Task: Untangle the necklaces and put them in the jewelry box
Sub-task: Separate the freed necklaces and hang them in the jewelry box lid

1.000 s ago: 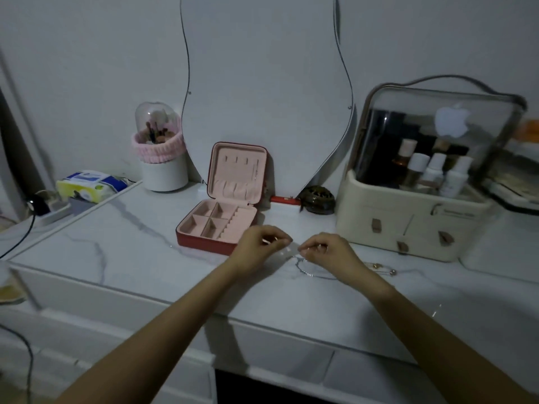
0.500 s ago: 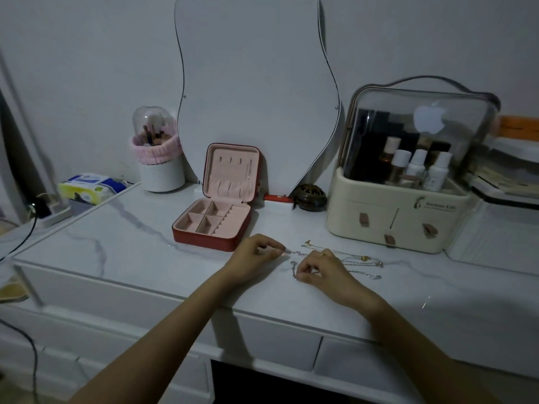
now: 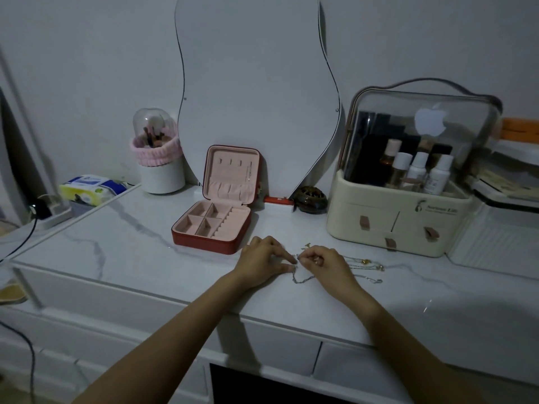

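Thin tangled silver and gold chain necklaces, centre-right of frame, strung out rightward across white marble tabletop, pinched at their left end by left hand and right hand; open red jewelry box with pink lining is lain up-left, nearer the left hand.

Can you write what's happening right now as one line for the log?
step: untangling | left hand: pinches necklaces | right hand: pinches necklaces | necklaces: on table | jewelry box: open, no necklace inside

tabletop: glossy veined marble look | jewelry box: red leather-like shell, matt pink velvety lining | necklaces: thin shiny metal (gold, silver tones) | organizer: cream plastic, clear lid
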